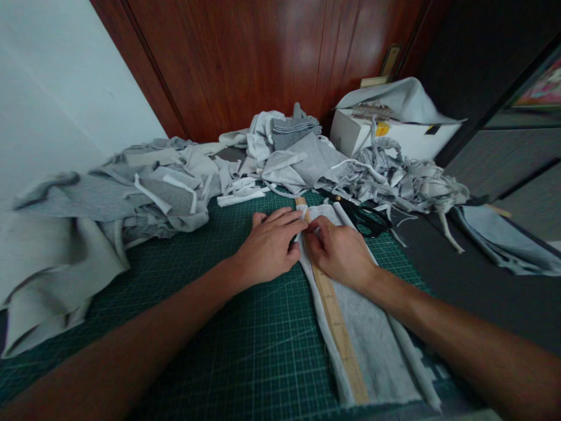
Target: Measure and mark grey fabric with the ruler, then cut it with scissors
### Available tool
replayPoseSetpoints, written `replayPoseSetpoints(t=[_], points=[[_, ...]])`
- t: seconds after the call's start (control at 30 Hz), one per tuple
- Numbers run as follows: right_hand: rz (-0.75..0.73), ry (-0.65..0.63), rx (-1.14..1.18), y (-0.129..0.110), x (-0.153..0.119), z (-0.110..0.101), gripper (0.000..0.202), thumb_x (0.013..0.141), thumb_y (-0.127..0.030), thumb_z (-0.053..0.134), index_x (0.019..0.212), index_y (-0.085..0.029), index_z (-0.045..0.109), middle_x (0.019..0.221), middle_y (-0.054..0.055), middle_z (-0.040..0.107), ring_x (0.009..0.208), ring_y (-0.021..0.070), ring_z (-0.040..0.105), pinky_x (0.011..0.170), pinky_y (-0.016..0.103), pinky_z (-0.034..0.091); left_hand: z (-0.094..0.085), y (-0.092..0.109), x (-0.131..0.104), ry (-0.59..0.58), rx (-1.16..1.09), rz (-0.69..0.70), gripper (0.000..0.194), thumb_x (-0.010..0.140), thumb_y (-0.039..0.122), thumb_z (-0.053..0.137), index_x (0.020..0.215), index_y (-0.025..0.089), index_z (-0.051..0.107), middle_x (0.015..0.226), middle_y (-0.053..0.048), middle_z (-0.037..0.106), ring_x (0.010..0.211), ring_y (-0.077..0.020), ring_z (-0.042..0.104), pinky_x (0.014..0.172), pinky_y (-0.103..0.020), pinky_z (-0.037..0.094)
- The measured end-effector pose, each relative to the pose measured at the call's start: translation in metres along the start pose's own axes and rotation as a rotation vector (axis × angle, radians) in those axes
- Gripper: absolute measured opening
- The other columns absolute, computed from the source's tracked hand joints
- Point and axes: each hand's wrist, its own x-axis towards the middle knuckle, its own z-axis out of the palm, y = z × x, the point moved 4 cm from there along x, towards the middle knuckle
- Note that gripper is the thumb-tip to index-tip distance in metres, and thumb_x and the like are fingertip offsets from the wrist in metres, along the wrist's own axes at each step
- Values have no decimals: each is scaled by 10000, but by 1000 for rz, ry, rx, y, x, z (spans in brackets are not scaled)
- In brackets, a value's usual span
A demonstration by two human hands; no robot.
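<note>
A strip of light grey fabric [372, 336] lies lengthwise on the green cutting mat [210, 339]. Along its left side runs a wooden ruler [335, 313], with a narrow edge of the cloth turned up beside it. My left hand [274, 242] reaches in from the left near the far end, fingers together and stretched over the cloth's edge, thumb underneath. Closed with bent fingers, my right hand [339, 251] pinches the same edge over the ruler; its fingertips meet those of the left. Just beyond the right hand rest black-handled scissors [366, 216].
Piles of grey fabric [170, 181] and scraps border the mat at the left and back. Tangled cloth strips [398, 169] lie at the back right before a white box [394, 131]. Folded blue-grey cloth [508, 234] sits far right. A wooden door [245, 58] stands behind.
</note>
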Motion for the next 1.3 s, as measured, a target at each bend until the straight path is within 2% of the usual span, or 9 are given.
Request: replayPoseSetpoints(t=[0.1, 0.3, 0.53, 0.67, 0.8, 0.97, 1.07, 1.2, 1.3], points=[[-2, 5, -24, -2, 0, -1, 272, 1006, -293, 426, 1121, -166, 637, 779, 86, 771, 619, 234, 683, 553, 334, 280, -3, 0, -1, -14, 43, 28, 410, 907, 202, 552, 1304, 211, 652, 1575, -102, 549, 1496, -357, 413, 1034, -568, 363], [-45, -30, 12, -2, -1, -1, 260, 1008, -280, 428, 1115, -163, 634, 785, 80, 778, 651, 235, 701, 569, 334, 296, -3, -9, -6, -5, 7, -51, 347, 899, 211, 555, 1227, 198, 669, 1403, -105, 687, 1345, -313, 577, 1002, -531, 408], [-114, -79, 83, -4, -2, -1, 247, 993, -283, 459, 1139, -161, 617, 795, 64, 773, 658, 218, 699, 591, 324, 321, -2, -2, -4, 33, 63, -154, 215, 958, 281, 557, 1111, 186, 675, 1333, -132, 696, 1279, -345, 604, 976, -548, 454], [-49, -59, 8, -6, -2, -1, 283, 1010, -302, 405, 1128, -146, 609, 770, 88, 763, 617, 225, 682, 560, 334, 264, -1, 5, -5, 104, 31, -125, 327, 907, 187, 586, 1230, 171, 631, 1492, -166, 572, 1379, -362, 523, 1043, -559, 442], [2, -16, -8, -3, -1, 0, 283, 977, -307, 422, 1102, -133, 607, 770, 111, 757, 616, 243, 679, 558, 342, 266, 5, 13, 1, 55, -210, -47, 431, 930, 101, 504, 1344, 206, 559, 1339, -97, 663, 1263, -269, 602, 1073, -483, 466], [32, 31, 119, 8, 2, 3, 348, 908, -220, 423, 1183, -108, 606, 780, 106, 746, 686, 260, 690, 606, 348, 358, 11, 14, 13, 42, -221, -192, 365, 1034, 249, 458, 1369, 211, 598, 1304, -104, 599, 1249, -278, 567, 1081, -496, 467], [72, 69, 242, 14, 2, 2, 328, 913, -213, 415, 1170, -122, 597, 738, 78, 721, 629, 232, 655, 594, 338, 366, 14, 17, 13, 10, -151, -248, 334, 1049, 299, 444, 1304, 234, 649, 1295, -102, 565, 1241, -278, 558, 1056, -491, 468], [137, 138, 427, 19, 2, 1, 282, 918, -254, 462, 1158, -153, 571, 636, -1, 642, 520, 180, 572, 550, 310, 356, 13, 27, 6, -25, -19, -208, 291, 1010, 397, 516, 1192, 229, 668, 1384, -127, 544, 1273, -329, 526, 1007, -522, 456], [149, 161, 442, 20, 2, 0, 277, 894, -253, 488, 1138, -159, 576, 593, -27, 596, 498, 171, 539, 540, 306, 348, 11, 34, -1, -23, 37, -173, 393, 964, 449, 578, 1273, 211, 622, 1444, -150, 534, 1300, -356, 500, 1009, -535, 432]])
